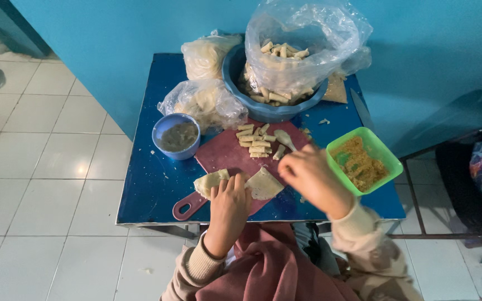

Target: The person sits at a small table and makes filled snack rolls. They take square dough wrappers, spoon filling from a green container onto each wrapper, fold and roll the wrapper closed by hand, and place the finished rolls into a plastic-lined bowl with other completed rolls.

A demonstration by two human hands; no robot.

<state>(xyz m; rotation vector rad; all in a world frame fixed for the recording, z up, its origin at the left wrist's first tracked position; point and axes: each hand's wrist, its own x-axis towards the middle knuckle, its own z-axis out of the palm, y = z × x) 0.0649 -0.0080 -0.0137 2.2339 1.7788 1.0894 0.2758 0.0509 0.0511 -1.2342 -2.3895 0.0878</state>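
Note:
My left hand (229, 203) rests flat on a pale dough wrapper (264, 184) that lies on a dark red cutting board (224, 153). A folded part of the wrapper (208, 181) shows to the left of my fingers. My right hand (308, 173) hovers over the board's right side, fingers curled near a spoon (284, 139); whether it grips the spoon is not clear. Several finished rolls (256, 142) lie stacked at the board's far edge. A green tub of crumbly filling (364, 161) stands just right of my right hand.
A small blue bowl of grey paste (176, 135) sits left of the board. A big blue basin (269, 97) holds a plastic bag of rolls. Two bags of wrappers (207, 83) lie at the back left. The blue table (152, 184) stands against a blue wall.

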